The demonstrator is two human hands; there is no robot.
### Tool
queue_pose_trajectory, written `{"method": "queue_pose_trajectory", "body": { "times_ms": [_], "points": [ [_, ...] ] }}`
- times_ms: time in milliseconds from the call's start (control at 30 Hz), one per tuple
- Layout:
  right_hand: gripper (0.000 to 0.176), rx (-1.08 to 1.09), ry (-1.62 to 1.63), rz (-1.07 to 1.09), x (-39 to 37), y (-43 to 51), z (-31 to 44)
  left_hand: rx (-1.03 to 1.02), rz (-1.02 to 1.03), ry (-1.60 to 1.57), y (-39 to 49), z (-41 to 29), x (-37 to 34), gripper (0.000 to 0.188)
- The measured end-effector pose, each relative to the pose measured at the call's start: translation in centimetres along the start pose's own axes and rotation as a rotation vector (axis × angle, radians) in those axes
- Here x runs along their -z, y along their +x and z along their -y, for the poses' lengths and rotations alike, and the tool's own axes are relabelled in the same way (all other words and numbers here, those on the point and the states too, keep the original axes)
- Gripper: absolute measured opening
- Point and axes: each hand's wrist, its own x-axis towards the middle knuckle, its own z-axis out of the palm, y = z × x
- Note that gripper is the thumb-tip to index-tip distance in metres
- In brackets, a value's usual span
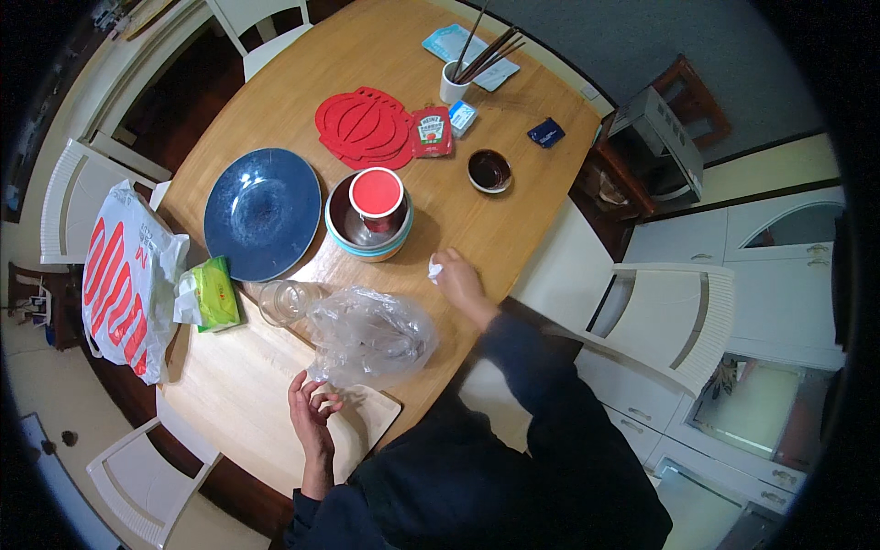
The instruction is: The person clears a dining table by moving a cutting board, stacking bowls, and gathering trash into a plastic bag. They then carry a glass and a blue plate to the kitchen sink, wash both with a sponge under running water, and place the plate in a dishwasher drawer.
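My right hand [462, 280] is closed around a crumpled white tissue [434, 269] close to the wooden tabletop [440, 199]. My left hand [313, 412] hangs over a pale wooden board [240, 399], palm turned inward and fingers spread, holding nothing. Just beyond its fingertips lies a clear plastic bag [375, 337]; I cannot tell whether they touch. Beside the bag is a clear glass jar [280, 302]. Farther in, a metal-lined bowl [368, 244] with a blue outer band holds a red-topped container [377, 196].
A large blue plate [263, 213], tissue pack [216, 292] and white shopping bag [127, 282] stand left. Beyond are red felt mats [364, 127], a Heinz ketchup pouch [432, 133], a dark-filled small bowl [489, 171] and a white cup [454, 84] of chopsticks. A white chair [660, 323] adjoins the right edge.
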Motion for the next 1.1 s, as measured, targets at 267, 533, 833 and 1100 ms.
{"method": "queue_pose_trajectory", "body": {
  "times_ms": [267,533,833,1100],
  "points": [
    [0.030,-0.386,-0.064,-0.495,6.7,1.4,-10.1,0.042,-0.067,0.020,0.3,0.5,0.9,0.049],
    [0.026,-0.562,0.470,-0.629,10.1,6.0,-15.7,0.089,-0.030,0.084,2.3,2.3,0.6,0.044],
    [0.021,-0.747,-0.088,-0.556,15.3,19.9,-26.1,0.094,-0.080,0.171,4.1,2.6,-0.2,0.038],
    [0.016,-0.483,0.238,-0.549,16.0,27.2,-28.3,0.208,-0.134,0.138,4.5,3.2,-0.2,0.052]
  ]
}}
